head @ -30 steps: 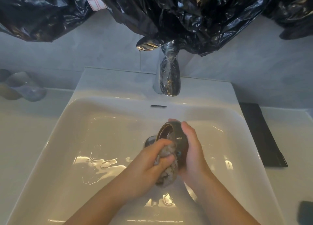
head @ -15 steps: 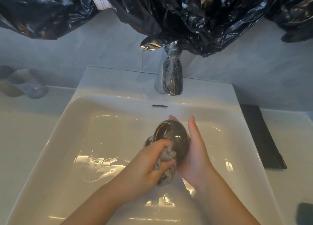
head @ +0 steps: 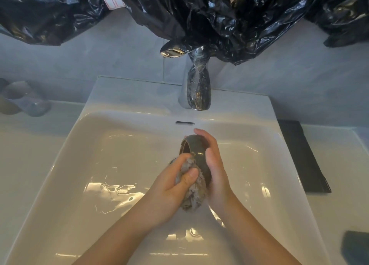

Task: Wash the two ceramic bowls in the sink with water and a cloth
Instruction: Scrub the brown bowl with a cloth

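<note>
Bowl (head: pixel 196 151) on its side above the middle of the sink (head: pixel 123 149), mouth to the left, glazed and wet. Cupped by the right hand (head: pixel 214 165) from the right and far side, fingers curled over the rim, palm against the outer wall. Left hand (head: pixel 171 187) closed around the crumpled grey cloth (head: pixel 192 193), pressed to the near, lower side of the bowl. Only one bowl in view; place of the second one not possible to tell.

Risk one: slipping. Wet glaze, support from one hand only, a push from the cloth toward the right palm; with a loose hold, a fall onto the hard basin and a chip or crack, probably. Risk two: water. Only a thin thread visible under the tap (head: pixel 196 79), far from the bowl and to the left of it, so perhaps poor rinsing. Risk three: black plastic sheet (head: pixel 219 15) low over the tap, easy to catch when lifting the bowl there.
</note>
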Motion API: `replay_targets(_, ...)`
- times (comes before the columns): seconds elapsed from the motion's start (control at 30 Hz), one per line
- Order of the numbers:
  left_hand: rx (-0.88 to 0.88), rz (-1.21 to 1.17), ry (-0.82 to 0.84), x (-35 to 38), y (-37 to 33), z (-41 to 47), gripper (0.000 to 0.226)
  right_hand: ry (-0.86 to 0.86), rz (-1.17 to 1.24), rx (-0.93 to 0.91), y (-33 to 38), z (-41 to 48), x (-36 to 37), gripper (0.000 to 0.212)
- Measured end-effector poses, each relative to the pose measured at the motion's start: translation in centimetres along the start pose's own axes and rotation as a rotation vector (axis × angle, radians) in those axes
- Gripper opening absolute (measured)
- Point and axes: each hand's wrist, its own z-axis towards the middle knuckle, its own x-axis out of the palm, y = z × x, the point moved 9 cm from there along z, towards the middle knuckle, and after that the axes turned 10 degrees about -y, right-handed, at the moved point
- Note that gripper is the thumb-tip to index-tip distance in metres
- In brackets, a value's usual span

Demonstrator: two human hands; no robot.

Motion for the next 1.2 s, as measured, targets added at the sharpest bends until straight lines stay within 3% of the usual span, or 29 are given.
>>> replay_targets(0.1,0.193,0.356,0.063,0.5,-1.2,-0.2,0.016,-0.073,0.215,0.391,-1.9,0.2,-0.7,0.055)
replay_targets(0.2,0.292,0.523,0.146,1.8,-1.4,-0.9,0.026,-0.088,0.226,0.499,-2.0,-0.2,-1.6,0.058)
replay_targets(0.33,0.191,0.365,0.133,2.7,-1.1,-1.0,0.013,-0.108,0.125,0.267,-0.1,-0.4,-2.4,0.034)
replay_targets(0.4,0.137,0.258,0.099,2.7,-1.2,-0.8,0.022,-0.088,0.045,0.114,0.9,-0.4,-2.2,0.025)
replay_targets(0.53,0.100,0.083,0.069,2.4,-1.7,-0.9,0.020,-0.086,-0.029,-0.237,2.6,-0.7,-1.6,0.042)
replay_targets(0.6,0.133,0.105,0.064,2.1,-2.1,-1.0,0.022,-0.058,-0.024,-0.297,2.6,-1.0,-1.1,0.044)
replay_targets(0.7,0.197,0.235,0.062,1.4,-2.0,-0.8,0.025,-0.058,0.044,-0.064,0.8,-0.4,-0.8,0.042)
replay_targets(0.8,0.365,0.538,0.090,1.1,-2.4,-0.8,0.016,-0.114,0.251,0.417,-1.9,-0.4,-0.9,0.054)
replay_targets(0.9,0.454,0.768,0.205,2.0,-1.8,-1.3,0.042,-0.108,0.326,0.549,-2.1,-0.5,-1.4,0.061)
replay_targets(0.97,0.471,0.782,0.217,2.4,-1.7,-1.4,0.042,-0.111,0.309,0.481,-1.8,-0.4,-1.8,0.050)
replay_targets(1.07,0.359,0.574,0.140,2.5,-2.1,-1.2,0.025,-0.099,0.240,0.281,-0.6,-0.5,-1.4,0.029)
replay_targets(1.2,0.209,0.209,0.075,2.5,-2.4,-1.0,0.017,-0.100,0.170,-0.121,1.7,-0.6,-1.1,0.034)
